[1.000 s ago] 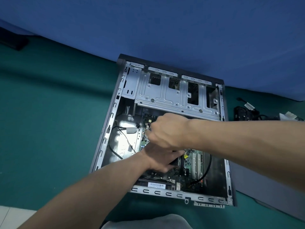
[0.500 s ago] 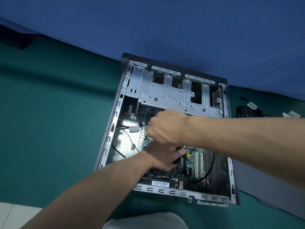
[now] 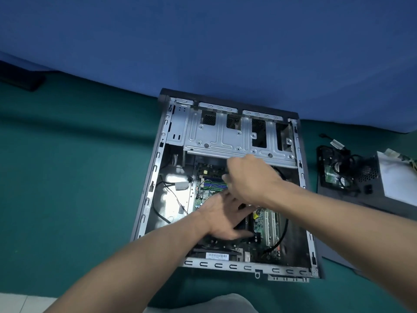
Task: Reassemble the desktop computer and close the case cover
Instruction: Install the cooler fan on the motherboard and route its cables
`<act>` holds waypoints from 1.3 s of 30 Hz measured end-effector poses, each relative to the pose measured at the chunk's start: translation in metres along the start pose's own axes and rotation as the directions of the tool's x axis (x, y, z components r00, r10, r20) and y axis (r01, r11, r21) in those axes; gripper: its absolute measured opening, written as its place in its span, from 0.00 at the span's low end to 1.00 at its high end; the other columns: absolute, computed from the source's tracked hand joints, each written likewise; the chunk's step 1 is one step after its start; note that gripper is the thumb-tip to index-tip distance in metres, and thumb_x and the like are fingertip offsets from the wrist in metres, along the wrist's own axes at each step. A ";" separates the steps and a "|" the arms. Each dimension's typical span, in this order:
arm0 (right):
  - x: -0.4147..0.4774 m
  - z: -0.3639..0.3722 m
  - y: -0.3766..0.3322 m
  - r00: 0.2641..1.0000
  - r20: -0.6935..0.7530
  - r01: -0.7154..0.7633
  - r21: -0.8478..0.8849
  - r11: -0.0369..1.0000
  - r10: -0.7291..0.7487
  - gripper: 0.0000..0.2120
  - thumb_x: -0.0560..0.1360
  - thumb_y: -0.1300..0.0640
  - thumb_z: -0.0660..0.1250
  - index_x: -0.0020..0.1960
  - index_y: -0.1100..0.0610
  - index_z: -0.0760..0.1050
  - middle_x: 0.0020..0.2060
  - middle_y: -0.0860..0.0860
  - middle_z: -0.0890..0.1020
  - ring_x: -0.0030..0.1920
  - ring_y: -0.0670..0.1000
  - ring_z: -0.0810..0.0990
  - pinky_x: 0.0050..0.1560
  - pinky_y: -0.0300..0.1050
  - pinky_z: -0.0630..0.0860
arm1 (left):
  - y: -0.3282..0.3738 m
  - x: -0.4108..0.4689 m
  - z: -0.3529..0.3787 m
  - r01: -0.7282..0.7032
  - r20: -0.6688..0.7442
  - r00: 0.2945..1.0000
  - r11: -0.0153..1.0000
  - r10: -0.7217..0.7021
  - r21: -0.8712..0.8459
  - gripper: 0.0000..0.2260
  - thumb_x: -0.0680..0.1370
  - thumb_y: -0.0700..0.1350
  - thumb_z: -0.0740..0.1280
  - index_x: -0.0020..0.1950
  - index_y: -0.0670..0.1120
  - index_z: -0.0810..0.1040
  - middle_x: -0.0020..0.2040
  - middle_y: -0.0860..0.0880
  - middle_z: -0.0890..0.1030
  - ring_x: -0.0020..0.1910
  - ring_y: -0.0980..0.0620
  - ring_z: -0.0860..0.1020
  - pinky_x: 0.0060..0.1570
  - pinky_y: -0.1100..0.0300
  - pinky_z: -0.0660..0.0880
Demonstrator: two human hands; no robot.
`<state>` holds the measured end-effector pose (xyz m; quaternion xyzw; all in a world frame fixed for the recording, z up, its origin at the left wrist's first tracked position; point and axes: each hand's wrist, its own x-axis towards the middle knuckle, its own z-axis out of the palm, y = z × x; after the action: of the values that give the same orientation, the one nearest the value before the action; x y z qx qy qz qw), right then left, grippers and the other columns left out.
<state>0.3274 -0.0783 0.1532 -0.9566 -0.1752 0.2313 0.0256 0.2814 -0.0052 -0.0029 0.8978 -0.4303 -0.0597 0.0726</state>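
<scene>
The open desktop case (image 3: 225, 138) lies flat on a teal-green cloth surface (image 3: 67, 177), its far end against a blue backdrop (image 3: 203, 41). The left hand (image 3: 223, 218) rests with fingers spread on a black part over the motherboard (image 3: 266, 220). The right hand (image 3: 250, 177) is above it, fingers curled and blurred; whether it grips anything cannot be told. A power supply (image 3: 392, 184) and a grey panel (image 3: 338, 251) lie right of the case.
</scene>
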 end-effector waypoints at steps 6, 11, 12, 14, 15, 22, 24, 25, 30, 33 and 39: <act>-0.028 -0.010 0.048 0.961 -0.260 -0.019 0.261 0.965 0.089 0.09 0.76 0.46 0.67 0.43 0.50 0.72 0.36 0.51 0.78 0.43 0.56 0.73 0.41 0.48 0.69 | -0.002 0.007 -0.004 0.048 0.013 0.999 0.989 -0.046 -0.142 0.25 0.82 0.59 0.51 0.71 0.45 0.67 0.71 0.40 0.67 0.68 0.42 0.67 0.69 0.48 0.62; -0.050 -0.007 0.068 0.904 -0.382 0.001 0.454 0.891 0.194 0.10 0.73 0.46 0.70 0.37 0.48 0.74 0.26 0.43 0.75 0.34 0.49 0.74 0.35 0.43 0.69 | -0.025 0.008 -0.007 0.285 -0.064 0.951 0.939 -0.302 -0.191 0.20 0.84 0.54 0.49 0.62 0.46 0.76 0.60 0.48 0.79 0.60 0.51 0.74 0.64 0.54 0.68; -0.054 -0.004 0.070 0.903 -0.379 0.006 0.481 0.877 0.202 0.10 0.73 0.47 0.70 0.36 0.49 0.74 0.24 0.43 0.75 0.30 0.45 0.73 0.32 0.38 0.67 | -0.031 0.007 -0.008 0.350 -0.040 0.930 0.914 -0.365 -0.206 0.21 0.84 0.54 0.49 0.59 0.46 0.77 0.55 0.48 0.79 0.55 0.51 0.75 0.61 0.55 0.71; -0.060 0.005 0.068 0.923 -0.343 0.016 0.489 0.872 0.175 0.10 0.74 0.48 0.69 0.36 0.49 0.74 0.24 0.44 0.75 0.27 0.44 0.72 0.30 0.34 0.64 | -0.041 0.008 -0.010 0.409 0.026 0.909 0.879 -0.415 -0.246 0.22 0.84 0.56 0.48 0.50 0.46 0.77 0.45 0.48 0.80 0.46 0.50 0.77 0.52 0.53 0.74; -0.062 0.011 0.066 0.937 -0.316 0.025 0.481 0.877 0.147 0.10 0.74 0.48 0.69 0.36 0.49 0.74 0.24 0.45 0.76 0.27 0.44 0.73 0.30 0.36 0.65 | -0.044 0.011 -0.012 0.424 0.067 0.904 0.862 -0.423 -0.279 0.23 0.83 0.57 0.48 0.47 0.46 0.76 0.42 0.47 0.80 0.42 0.49 0.77 0.48 0.53 0.75; -0.056 0.049 0.044 0.969 -0.235 0.163 0.375 0.913 -0.077 0.04 0.75 0.51 0.67 0.43 0.50 0.74 0.29 0.42 0.74 0.32 0.43 0.71 0.34 0.39 0.65 | -0.043 0.033 -0.011 0.436 0.232 0.896 0.853 -0.379 -0.289 0.19 0.73 0.61 0.49 0.38 0.51 0.73 0.36 0.52 0.74 0.39 0.47 0.75 0.37 0.54 0.63; -0.052 0.057 0.040 0.966 -0.226 0.196 0.334 0.922 -0.123 0.04 0.75 0.53 0.68 0.44 0.53 0.75 0.31 0.45 0.75 0.33 0.48 0.73 0.35 0.43 0.66 | -0.043 0.035 -0.004 0.426 0.223 0.900 0.865 -0.376 -0.263 0.21 0.77 0.60 0.51 0.38 0.49 0.74 0.37 0.52 0.76 0.40 0.45 0.77 0.37 0.54 0.64; -0.050 0.060 0.038 0.965 -0.220 0.211 0.325 0.922 -0.144 0.05 0.75 0.53 0.68 0.43 0.54 0.75 0.31 0.46 0.76 0.33 0.48 0.73 0.34 0.42 0.66 | -0.044 0.036 -0.001 0.432 0.218 0.898 0.860 -0.383 -0.270 0.24 0.79 0.62 0.49 0.37 0.49 0.75 0.36 0.51 0.77 0.39 0.46 0.77 0.37 0.54 0.66; -0.043 0.072 0.029 0.956 -0.219 0.254 0.275 0.927 -0.197 0.06 0.73 0.57 0.70 0.40 0.58 0.76 0.27 0.49 0.73 0.29 0.51 0.72 0.31 0.44 0.68 | -0.046 0.038 0.008 0.400 0.174 0.916 0.864 -0.363 -0.305 0.28 0.80 0.66 0.48 0.32 0.49 0.73 0.31 0.53 0.75 0.35 0.50 0.76 0.39 0.53 0.66; -0.040 0.077 0.026 0.961 -0.216 0.233 0.280 0.931 -0.175 0.06 0.73 0.57 0.70 0.41 0.58 0.76 0.29 0.50 0.74 0.31 0.54 0.73 0.34 0.47 0.71 | -0.048 0.037 0.011 0.386 0.157 0.922 0.873 -0.354 -0.300 0.31 0.79 0.68 0.46 0.29 0.48 0.71 0.30 0.52 0.73 0.32 0.50 0.74 0.38 0.53 0.66; -0.035 0.073 0.029 0.958 -0.242 0.213 0.248 0.945 -0.152 0.05 0.74 0.56 0.69 0.41 0.56 0.76 0.31 0.48 0.76 0.31 0.50 0.72 0.36 0.42 0.66 | -0.051 0.033 0.012 0.344 0.118 0.939 0.882 -0.322 -0.323 0.13 0.74 0.54 0.60 0.32 0.50 0.70 0.35 0.53 0.75 0.37 0.49 0.76 0.36 0.55 0.62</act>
<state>0.2748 -0.1201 0.0989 -0.9432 -0.2263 0.1425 0.1973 0.3391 -0.0008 -0.0252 0.9300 -0.2550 -0.1718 0.2013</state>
